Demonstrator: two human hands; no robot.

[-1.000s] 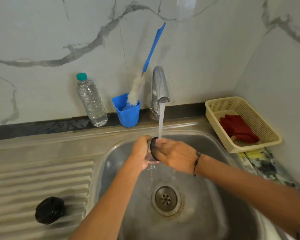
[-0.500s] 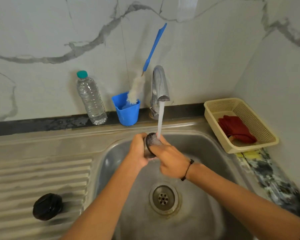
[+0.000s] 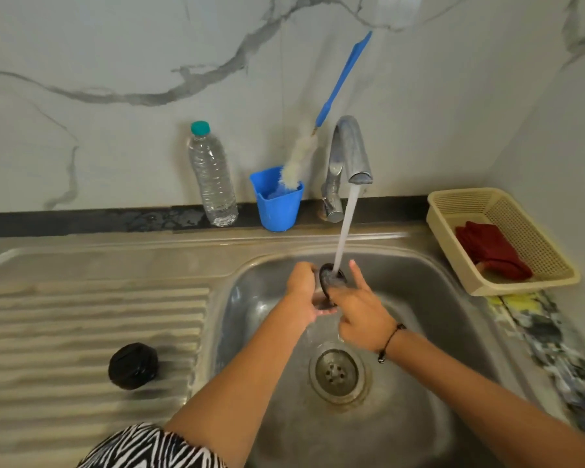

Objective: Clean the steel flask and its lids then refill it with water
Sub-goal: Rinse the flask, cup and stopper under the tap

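Over the steel sink (image 3: pixel 419 282), my left hand (image 3: pixel 306 292) grips a dark round flask lid (image 3: pixel 331 280) under the running water from the tap (image 3: pixel 352 150). My right hand (image 3: pixel 360 310) touches the lid's face with its fingers, the index finger sticking up. Water strikes the lid's open side. A second black lid (image 3: pixel 133 365) lies on the ribbed draining board (image 3: pixel 65 315) at the left. The steel flask itself is not in view.
A clear plastic bottle (image 3: pixel 213 177) with a teal cap and a blue cup (image 3: pixel 279 201) holding a long bottle brush (image 3: pixel 338 86) stand against the marble wall. A cream basket (image 3: pixel 554 282) with a red cloth (image 3: pixel 490 255) sits at the right. The drain (image 3: pixel 335 373) lies below my hands.
My right hand has shifted over the lid's face, its index finger now raised. The lid stays under the stream in my left hand. The view has tilted slightly.
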